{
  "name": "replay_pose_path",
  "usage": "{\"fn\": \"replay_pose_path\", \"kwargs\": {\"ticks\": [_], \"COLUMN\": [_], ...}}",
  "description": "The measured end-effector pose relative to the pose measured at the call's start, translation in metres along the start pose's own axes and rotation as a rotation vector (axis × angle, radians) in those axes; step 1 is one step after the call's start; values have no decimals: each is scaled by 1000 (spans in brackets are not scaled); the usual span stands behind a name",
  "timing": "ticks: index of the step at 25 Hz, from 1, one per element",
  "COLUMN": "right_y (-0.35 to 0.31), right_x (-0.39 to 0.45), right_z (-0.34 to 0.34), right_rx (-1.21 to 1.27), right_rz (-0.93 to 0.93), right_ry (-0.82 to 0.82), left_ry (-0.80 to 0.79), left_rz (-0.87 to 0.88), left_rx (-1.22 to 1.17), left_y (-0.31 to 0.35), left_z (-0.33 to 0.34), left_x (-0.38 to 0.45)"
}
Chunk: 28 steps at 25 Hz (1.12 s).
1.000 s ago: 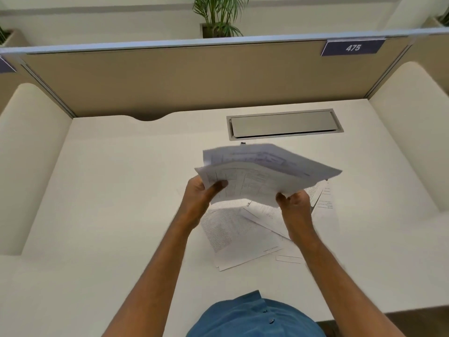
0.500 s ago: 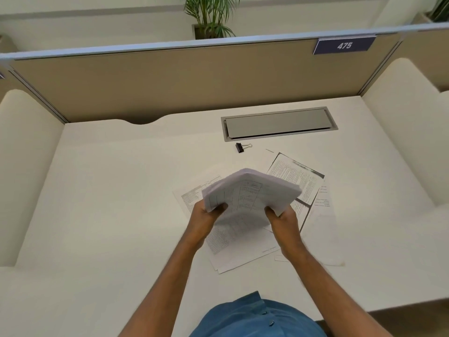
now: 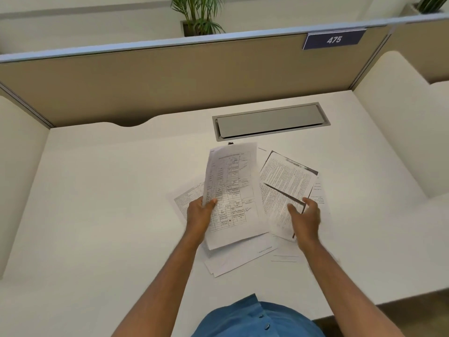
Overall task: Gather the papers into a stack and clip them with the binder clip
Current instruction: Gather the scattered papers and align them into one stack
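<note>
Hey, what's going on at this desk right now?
A person is gathering loose printed papers on a white desk. The left hand holds a sheaf of white sheets with a printed table on top, lifted at an angle. The right hand is open over a text-printed page lying on the desk. More white sheets lie scattered underneath. The small black binder clip just peeks out behind the sheaf, untouched.
</note>
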State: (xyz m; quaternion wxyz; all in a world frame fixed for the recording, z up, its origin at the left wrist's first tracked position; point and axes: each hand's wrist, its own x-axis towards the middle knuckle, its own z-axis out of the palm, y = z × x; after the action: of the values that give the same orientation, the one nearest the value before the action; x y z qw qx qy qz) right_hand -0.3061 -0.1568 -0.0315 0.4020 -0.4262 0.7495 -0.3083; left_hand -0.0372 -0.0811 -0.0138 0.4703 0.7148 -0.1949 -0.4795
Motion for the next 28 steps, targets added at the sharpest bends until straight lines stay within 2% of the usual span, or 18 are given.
{"fn": "replay_pose_path", "kwargs": {"ticks": [2, 5, 9, 13, 17, 20, 23, 28], "right_y": [10, 15, 13, 13, 17, 15, 12, 14], "right_x": [19, 33, 37, 39, 30, 23, 22, 27], "right_z": [-6, -8, -2, 5, 17, 26, 24, 12], "right_rx": [-37, -96, -187, -314, -424, -354, -266, -86], "right_rz": [154, 168, 187, 119, -47, -79, -17, 88], "right_ry": [48, 19, -38, -117, -183, -232, -282, -303], "left_ry": [-8, -33, -74, -147, -186, -176, -180, -273], "left_rz": [-74, -155, -169, -142, -138, -124, -146, -161], "left_rx": [-26, -63, -51, 4, 42, 71, 59, 85], "left_y": [-4, -3, 0, 1, -3, -1, 0, -5], "left_z": [7, 16, 29, 42, 44, 45, 47, 53], "left_x": [12, 18, 23, 29, 34, 39, 41, 40]}}
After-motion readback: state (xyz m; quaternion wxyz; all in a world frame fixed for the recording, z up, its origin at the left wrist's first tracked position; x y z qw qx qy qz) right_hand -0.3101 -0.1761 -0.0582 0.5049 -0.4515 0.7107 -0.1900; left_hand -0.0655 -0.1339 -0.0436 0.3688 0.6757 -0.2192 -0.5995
